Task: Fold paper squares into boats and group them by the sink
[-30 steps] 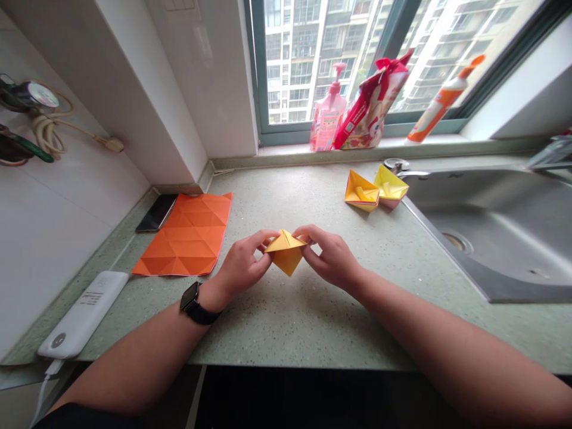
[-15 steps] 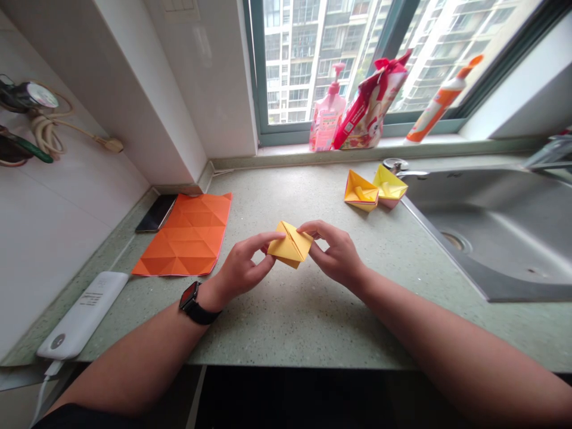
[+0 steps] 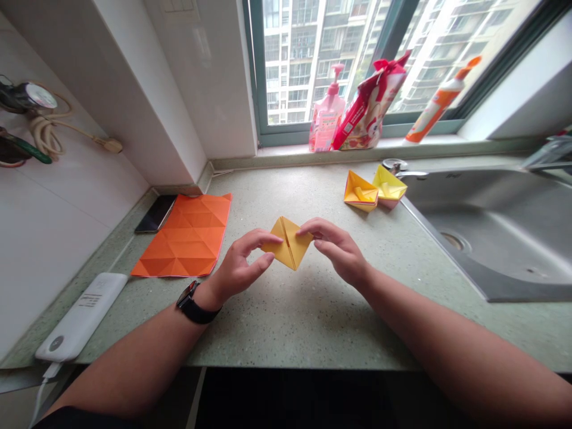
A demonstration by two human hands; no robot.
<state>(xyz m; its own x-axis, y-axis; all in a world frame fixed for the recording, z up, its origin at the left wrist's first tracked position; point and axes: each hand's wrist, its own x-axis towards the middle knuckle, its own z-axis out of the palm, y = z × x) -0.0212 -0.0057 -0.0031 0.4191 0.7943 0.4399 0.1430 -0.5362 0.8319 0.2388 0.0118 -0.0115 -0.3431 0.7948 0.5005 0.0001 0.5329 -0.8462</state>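
Left hand (image 3: 241, 265) and right hand (image 3: 337, 251) close together, fingertips pinching opposite sides of a folded yellow origami diamond (image 3: 288, 244), centre crease showing, held over the speckled green countertop (image 3: 286, 325).

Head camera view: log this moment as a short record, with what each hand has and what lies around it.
left hand: pinches the left side of the yellow folded paper
right hand: pinches the right side of the same paper
paper shape: diamond with a central fold
nearest things: two folded paper boats, beyond the right hand
rest: orange creased paper sheet, smartphone, white power bank on the speckled countertop; steel sink at right
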